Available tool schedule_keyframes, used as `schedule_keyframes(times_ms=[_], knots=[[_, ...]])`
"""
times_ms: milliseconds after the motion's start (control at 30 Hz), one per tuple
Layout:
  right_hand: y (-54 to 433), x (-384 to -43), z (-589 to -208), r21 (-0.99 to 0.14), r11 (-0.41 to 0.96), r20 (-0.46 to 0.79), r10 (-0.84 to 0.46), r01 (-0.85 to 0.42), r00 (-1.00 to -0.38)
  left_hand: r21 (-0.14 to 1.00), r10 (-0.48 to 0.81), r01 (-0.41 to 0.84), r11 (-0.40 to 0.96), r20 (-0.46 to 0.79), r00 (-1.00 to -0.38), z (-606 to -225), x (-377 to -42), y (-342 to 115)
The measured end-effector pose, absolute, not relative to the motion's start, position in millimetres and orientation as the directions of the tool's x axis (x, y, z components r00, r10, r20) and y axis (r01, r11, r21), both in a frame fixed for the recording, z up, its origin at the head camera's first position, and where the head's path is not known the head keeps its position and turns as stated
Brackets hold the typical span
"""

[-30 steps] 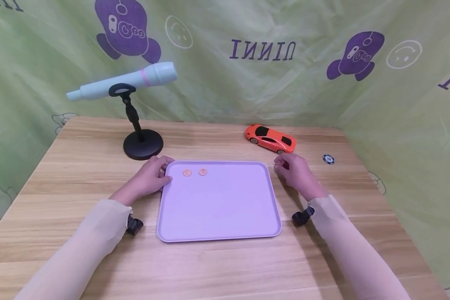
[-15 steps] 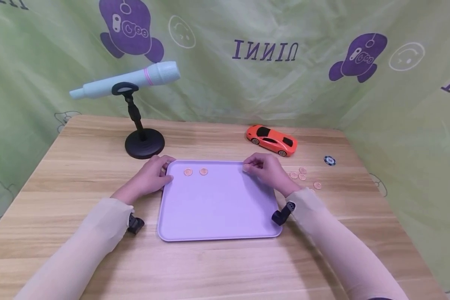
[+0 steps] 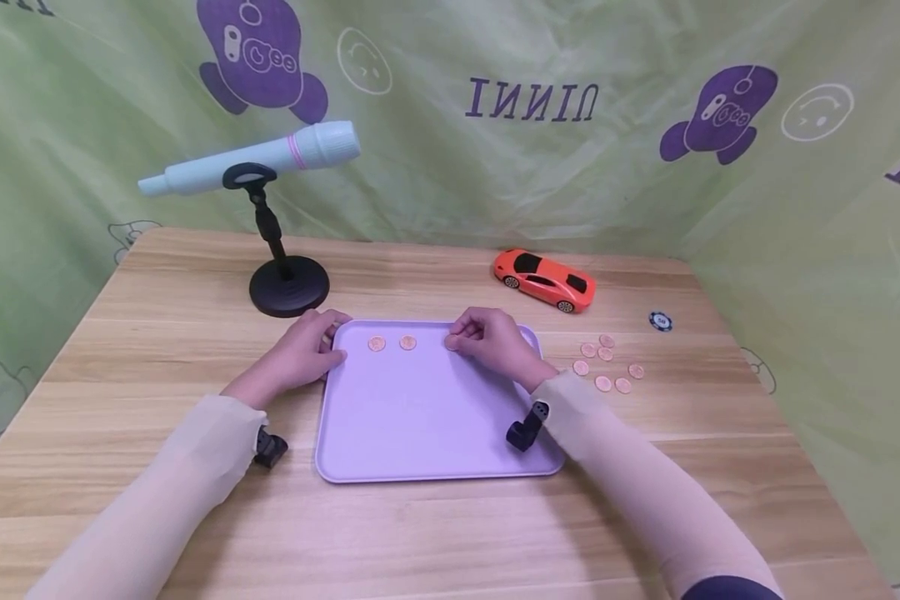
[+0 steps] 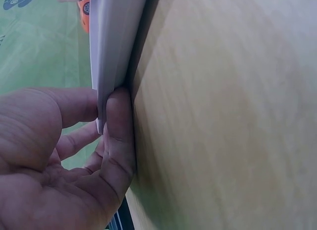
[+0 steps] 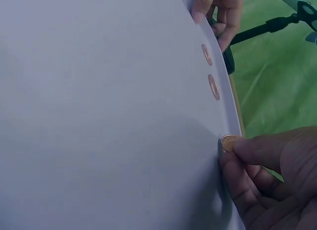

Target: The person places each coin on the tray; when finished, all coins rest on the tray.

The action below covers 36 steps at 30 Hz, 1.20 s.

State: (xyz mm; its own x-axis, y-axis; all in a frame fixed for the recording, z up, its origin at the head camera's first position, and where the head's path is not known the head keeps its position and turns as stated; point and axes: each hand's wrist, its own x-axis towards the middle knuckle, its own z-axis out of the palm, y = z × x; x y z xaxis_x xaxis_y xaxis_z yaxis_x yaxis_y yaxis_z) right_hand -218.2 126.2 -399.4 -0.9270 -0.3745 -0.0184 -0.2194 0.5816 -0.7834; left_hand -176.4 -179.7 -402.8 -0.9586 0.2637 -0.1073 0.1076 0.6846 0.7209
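Note:
My left hand (image 3: 297, 354) pinches the upper left corner of the lilac tray (image 3: 420, 417). In the left wrist view its thumb lies on one side of the rim and its fingers on the other. Two copper coins, a left coin (image 3: 377, 343) and a right coin (image 3: 408, 342), lie flat along the tray's far edge. Beside them, over that same edge, my right hand (image 3: 495, 343) holds another copper coin (image 5: 229, 143) between thumb and fingers. The right wrist view shows this coin close to the tray surface; whether it touches cannot be told.
Several loose copper coins (image 3: 604, 354) lie on the wooden table (image 3: 450, 542) right of the tray. Farther right is a dark poker chip (image 3: 661, 321). An orange toy car (image 3: 544, 280) stands behind the tray, and a light blue microphone (image 3: 255, 165) on a black stand (image 3: 288, 287) rises at back left.
My right hand has moved left from beside the tray to over its far edge, carrying a coin. The loose coins on the right have come into view. The left hand stays put.

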Motion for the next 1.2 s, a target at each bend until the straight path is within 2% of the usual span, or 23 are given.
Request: schedule_keyframes(times_ms=[233,567,1200], knots=[[110.7,-219.2,-403.0,-0.772,0.577,0.027,-0.392,-0.268,-0.92,0.714,0.275,0.133,0.688,-0.087,-0.957,-402.3,-177.0,-179.7],[100.5,-216.8,-398.3,-0.745,0.627,-0.026,-0.37,-0.229,-0.929,0.714,0.275,0.134,0.687,-0.086,-0.958,-405.2,-177.6,-180.4],[95.8,-219.0,-400.3,-0.715,0.66,-0.036,-0.363,-0.23,-0.931,0.706,0.272,0.138,0.695,-0.08,-0.959,-404.9,-176.5,-179.4]])
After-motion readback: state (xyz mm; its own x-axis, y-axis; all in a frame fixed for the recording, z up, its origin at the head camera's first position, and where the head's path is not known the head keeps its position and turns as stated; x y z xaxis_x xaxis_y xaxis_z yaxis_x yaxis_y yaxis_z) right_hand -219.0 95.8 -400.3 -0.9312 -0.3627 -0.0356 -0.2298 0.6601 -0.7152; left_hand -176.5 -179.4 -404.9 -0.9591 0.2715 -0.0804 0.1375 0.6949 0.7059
